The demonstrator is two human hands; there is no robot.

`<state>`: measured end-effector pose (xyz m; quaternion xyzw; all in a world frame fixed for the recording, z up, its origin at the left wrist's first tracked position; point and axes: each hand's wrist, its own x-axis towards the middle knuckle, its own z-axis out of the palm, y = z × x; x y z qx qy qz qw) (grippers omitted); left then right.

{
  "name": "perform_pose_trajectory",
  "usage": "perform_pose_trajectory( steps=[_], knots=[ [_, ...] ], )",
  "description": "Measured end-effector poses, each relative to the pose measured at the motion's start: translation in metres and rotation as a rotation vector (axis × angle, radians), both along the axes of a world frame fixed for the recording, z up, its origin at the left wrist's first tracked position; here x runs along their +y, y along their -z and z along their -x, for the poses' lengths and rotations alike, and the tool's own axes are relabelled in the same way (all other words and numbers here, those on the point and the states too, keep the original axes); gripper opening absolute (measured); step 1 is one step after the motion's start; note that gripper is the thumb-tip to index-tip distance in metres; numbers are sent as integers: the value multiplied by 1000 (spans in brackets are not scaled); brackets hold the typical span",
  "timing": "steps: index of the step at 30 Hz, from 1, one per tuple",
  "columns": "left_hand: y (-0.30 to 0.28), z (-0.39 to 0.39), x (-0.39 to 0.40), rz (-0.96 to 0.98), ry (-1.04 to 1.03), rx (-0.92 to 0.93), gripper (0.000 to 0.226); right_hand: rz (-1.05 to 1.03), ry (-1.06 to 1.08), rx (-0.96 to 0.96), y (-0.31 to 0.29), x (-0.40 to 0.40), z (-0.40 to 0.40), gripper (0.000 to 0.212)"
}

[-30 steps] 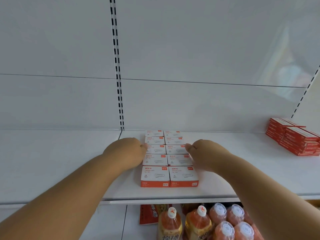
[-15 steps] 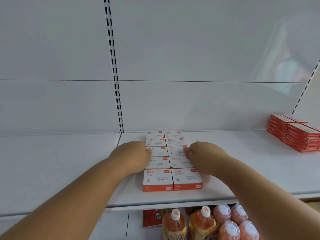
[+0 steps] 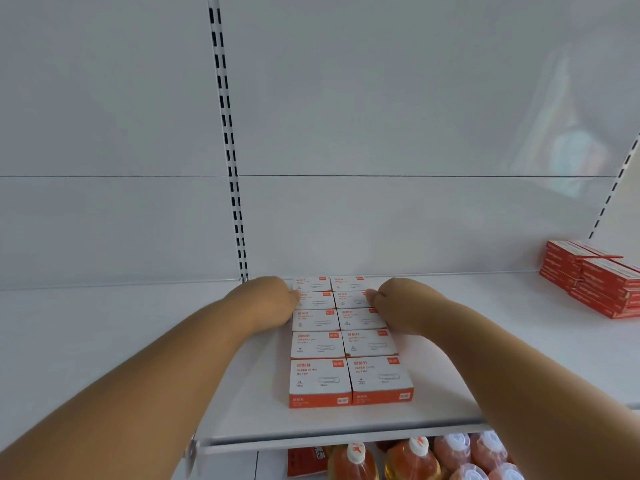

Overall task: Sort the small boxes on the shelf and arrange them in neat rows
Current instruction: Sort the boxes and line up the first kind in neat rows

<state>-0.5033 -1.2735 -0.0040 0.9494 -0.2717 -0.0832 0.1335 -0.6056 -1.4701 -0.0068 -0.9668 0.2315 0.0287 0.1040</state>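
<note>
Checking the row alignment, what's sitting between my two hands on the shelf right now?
In the head view, the paper clip boxes lie between the left hand and the right hand, two columns wide.

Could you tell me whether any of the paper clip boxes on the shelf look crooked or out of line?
Nothing stands out. The paper clip boxes sit in two straight columns, edges flush, with the left hand and right hand against the block's sides.

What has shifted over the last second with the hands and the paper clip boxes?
Both hands, the left hand and the right hand, slid back along the sides of the white and orange paper clip boxes, toward the rear rows. The two columns stay put; nothing lifted or released.
</note>
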Motion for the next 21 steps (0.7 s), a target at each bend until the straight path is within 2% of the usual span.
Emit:
perform_pose_trajectory(
  steps=[4, 14, 18, 21],
  knots=[
    [8, -2, -3, -4, 15, -14, 28, 0, -16, -18, 3, 0, 0, 43],
    [16, -3, -6, -19, 7, -78, 31, 90, -68, 19, 4, 3, -1, 40],
    [10, -9, -5, -12, 35, -8, 35, 4, -35, 6, 0, -2, -4, 44],
    [1, -23, -7, -21, -17, -57, 43, -53, -5, -21, -11, -8, -13, 44]
  ],
)
